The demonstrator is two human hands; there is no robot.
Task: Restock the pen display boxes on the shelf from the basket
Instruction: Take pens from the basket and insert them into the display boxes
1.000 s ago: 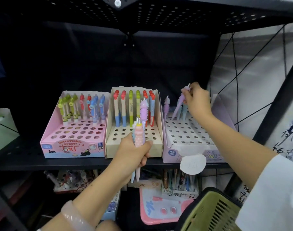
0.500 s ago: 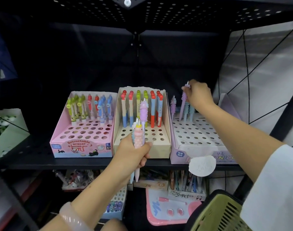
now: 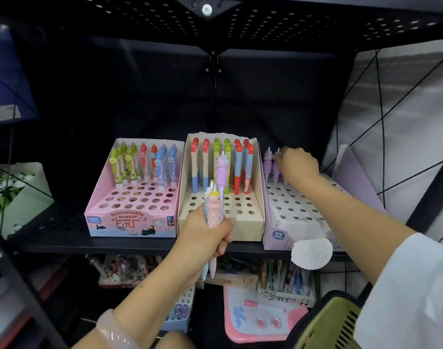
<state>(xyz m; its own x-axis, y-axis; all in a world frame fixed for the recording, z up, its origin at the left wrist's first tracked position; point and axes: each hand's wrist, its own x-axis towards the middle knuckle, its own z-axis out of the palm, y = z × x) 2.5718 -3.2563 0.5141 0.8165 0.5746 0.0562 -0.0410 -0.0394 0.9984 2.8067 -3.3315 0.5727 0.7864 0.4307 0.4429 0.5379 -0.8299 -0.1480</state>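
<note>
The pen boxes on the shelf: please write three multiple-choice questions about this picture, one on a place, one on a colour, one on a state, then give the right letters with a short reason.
1. Where is the right hand?
A. in the basket
B. at the back row of the lilac box
C. on the pink box

2. What colour is the middle box?
A. cream
B. black
C. blue

3. What is the left hand doing?
A. hanging empty
B. gripping a bunch of pens
C. lifting a box

Answers:
1 B, its fingers touch the purple pens standing there.
2 A, its walls are pale cream.
3 B, the fist is closed round several pastel pens.
</note>
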